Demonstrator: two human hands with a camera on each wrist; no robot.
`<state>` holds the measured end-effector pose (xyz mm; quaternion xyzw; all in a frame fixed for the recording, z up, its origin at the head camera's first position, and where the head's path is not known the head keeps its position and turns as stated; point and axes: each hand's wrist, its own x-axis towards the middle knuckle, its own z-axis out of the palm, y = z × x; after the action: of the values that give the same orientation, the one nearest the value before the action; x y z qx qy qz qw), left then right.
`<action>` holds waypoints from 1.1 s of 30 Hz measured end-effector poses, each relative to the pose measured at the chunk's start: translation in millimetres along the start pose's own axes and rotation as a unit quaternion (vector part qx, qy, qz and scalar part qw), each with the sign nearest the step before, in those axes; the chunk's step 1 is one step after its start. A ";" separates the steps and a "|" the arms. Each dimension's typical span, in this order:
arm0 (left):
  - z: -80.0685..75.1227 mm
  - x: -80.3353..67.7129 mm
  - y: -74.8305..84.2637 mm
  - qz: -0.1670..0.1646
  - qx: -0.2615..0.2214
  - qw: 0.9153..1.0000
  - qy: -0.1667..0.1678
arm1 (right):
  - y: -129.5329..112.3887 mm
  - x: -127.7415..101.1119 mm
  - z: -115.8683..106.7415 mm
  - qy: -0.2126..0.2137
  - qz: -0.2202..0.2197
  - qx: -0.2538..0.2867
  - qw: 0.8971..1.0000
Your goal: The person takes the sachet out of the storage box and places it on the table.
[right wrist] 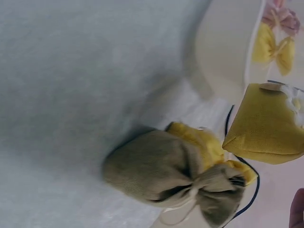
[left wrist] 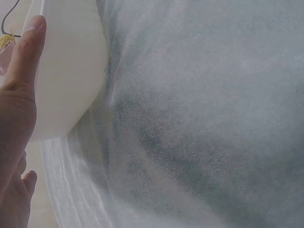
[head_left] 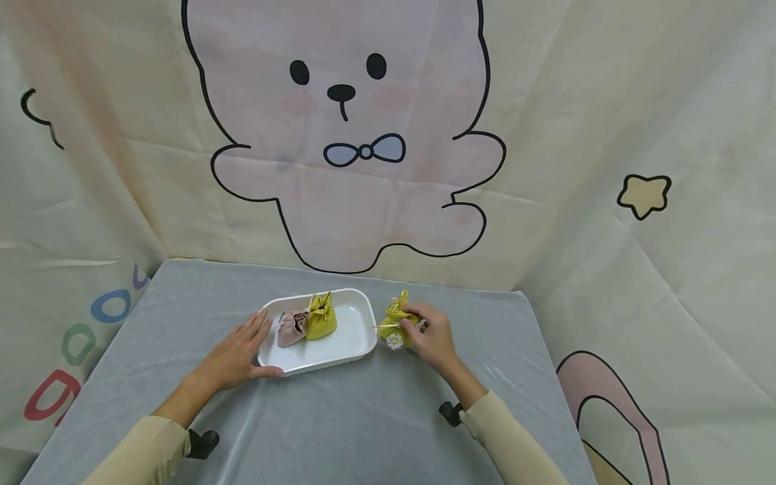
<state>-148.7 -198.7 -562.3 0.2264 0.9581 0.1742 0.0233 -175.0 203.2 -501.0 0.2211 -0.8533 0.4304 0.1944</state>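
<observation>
A white tray holds a dusty-pink pouch and a yellow drawstring pouch side by side. My left hand rests at the tray's left end, fingers along the left rim and thumb straight against the outer front wall. Just right of the tray, my right hand pinches a yellow pouch with a white flower on it. Beneath that hand, a grey-brown pouch lies over another yellow pouch on the cloth, both largely hidden in the head view.
A grey-blue cloth covers the table. Behind it hangs a cream backdrop with a cartoon bear; printed curtains close in both sides. A black device sits at the left wrist, another at the right.
</observation>
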 end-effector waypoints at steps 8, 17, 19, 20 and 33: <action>0.0 -0.5 -1.0 0.001 0.002 1.000 0.000 | 9.9 -15.9 -2.0 -0.013 -0.007 -0.039 0.999; -1.2 -0.6 -0.4 -0.002 0.001 1.000 -0.004 | 21.9 -27.1 4.6 -0.041 -0.023 -0.087 0.995; -1.3 -0.6 -0.5 -0.002 -0.001 1.000 -0.003 | 26.0 -29.6 6.9 -0.065 -0.033 -0.119 0.990; -1.1 -0.7 -0.6 -0.001 -0.001 1.000 -0.002 | 27.6 -30.7 7.6 -0.077 -0.035 -0.133 0.988; 1.5 -0.1 -3.1 0.006 0.001 1.000 0.003 | 31.4 -34.9 10.0 -0.102 -0.009 -0.148 0.984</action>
<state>-149.8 -200.8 -564.7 0.2314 0.9569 0.1744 0.0198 -164.7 219.0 -545.1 0.2403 -0.9210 0.2725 0.1409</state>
